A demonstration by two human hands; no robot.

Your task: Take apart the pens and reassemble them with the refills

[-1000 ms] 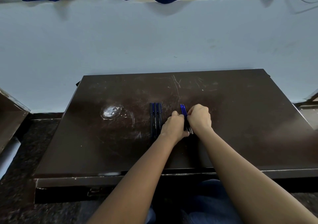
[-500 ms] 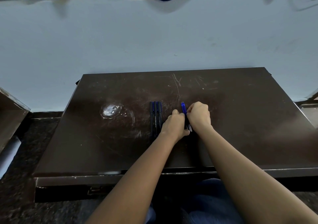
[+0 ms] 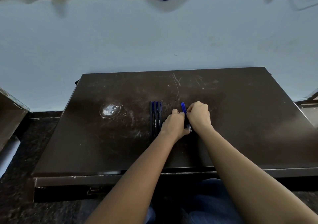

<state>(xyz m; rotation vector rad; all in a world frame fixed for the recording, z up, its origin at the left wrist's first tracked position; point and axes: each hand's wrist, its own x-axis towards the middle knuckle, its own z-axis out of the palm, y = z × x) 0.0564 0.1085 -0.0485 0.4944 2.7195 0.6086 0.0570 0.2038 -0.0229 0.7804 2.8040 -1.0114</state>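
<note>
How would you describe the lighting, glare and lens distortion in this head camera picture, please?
Head view: dim, soft light, so the dark table shows only a dull sheen and a pale scuffed patch; the pens stay readable, while the refills between the left hand and right hand are small; the wide lens bows the table's edges and stretches the forearms.

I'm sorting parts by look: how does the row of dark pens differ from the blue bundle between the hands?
The dark pens lie untouched on the table; the blue bundle is pinched between the left hand and right hand. The pens look nearly black, the bundle brighter blue and thinner. Both point away from the person.
</note>
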